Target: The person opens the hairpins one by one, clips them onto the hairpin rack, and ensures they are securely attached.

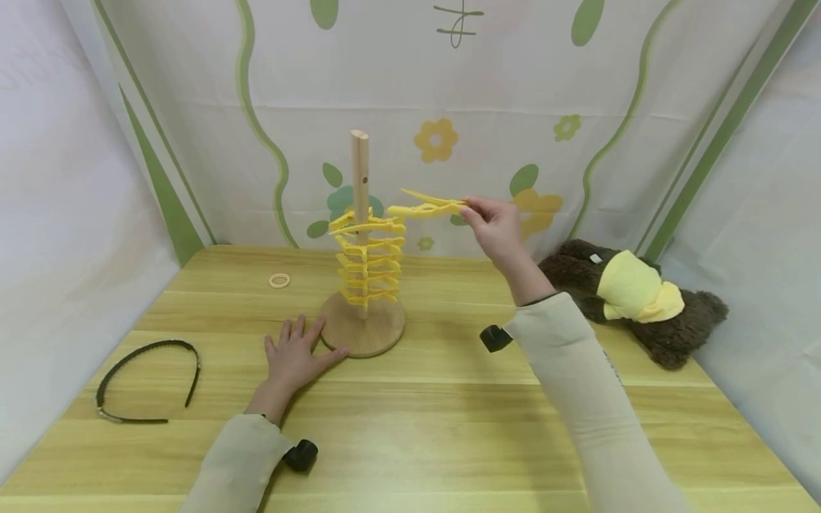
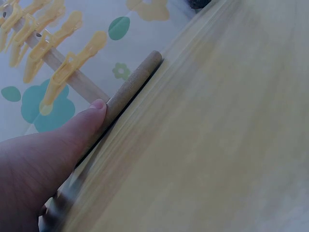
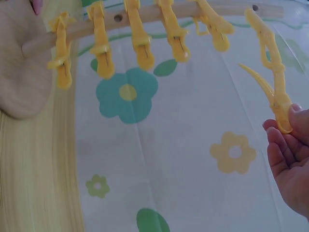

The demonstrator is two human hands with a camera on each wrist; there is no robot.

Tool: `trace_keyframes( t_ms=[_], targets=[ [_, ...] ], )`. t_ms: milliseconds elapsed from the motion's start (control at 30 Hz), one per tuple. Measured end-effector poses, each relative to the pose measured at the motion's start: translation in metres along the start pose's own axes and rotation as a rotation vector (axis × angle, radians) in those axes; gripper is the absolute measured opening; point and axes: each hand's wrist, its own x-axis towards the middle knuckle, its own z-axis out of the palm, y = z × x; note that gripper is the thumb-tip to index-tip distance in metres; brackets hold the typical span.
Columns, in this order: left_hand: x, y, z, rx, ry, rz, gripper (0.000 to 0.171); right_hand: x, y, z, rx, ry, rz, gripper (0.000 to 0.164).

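Observation:
A wooden post [image 1: 360,167] rises upright from a round wooden base [image 1: 368,338]. Several forked yellow plastic pieces [image 1: 372,267] are stacked around the lower part of the post. Beside the base, my left hand [image 1: 296,363] lies on the table with its fingers spread; its thumb [image 2: 89,118] touches the base's edge. My right hand [image 1: 497,228] pinches one end of another forked yellow plastic piece [image 3: 277,72] between thumb and fingers. That piece is held in the air, right of the post and slightly above the top of the stack.
A black headband [image 1: 144,347] lies at the table's left, and a small pale ring [image 1: 279,281] sits behind the left hand. At the right, a dark brown plush toy in a yellow top [image 1: 631,285] lies on its side. A patterned curtain [image 1: 487,92] hangs behind the table.

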Motion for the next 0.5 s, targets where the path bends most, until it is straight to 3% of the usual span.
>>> trace_keyframes(
  t_ms=[300,500],
  targets=[
    [-0.001,0.000,0.000,0.001,0.000,0.003,0.087,0.008,-0.015,0.038,0.061,-0.036,-0.036,0.020],
    [-0.001,0.000,0.000,-0.002,0.002,0.000,0.087,0.009,-0.026,0.056,0.041,-0.075,-0.060,0.021]
  ],
)
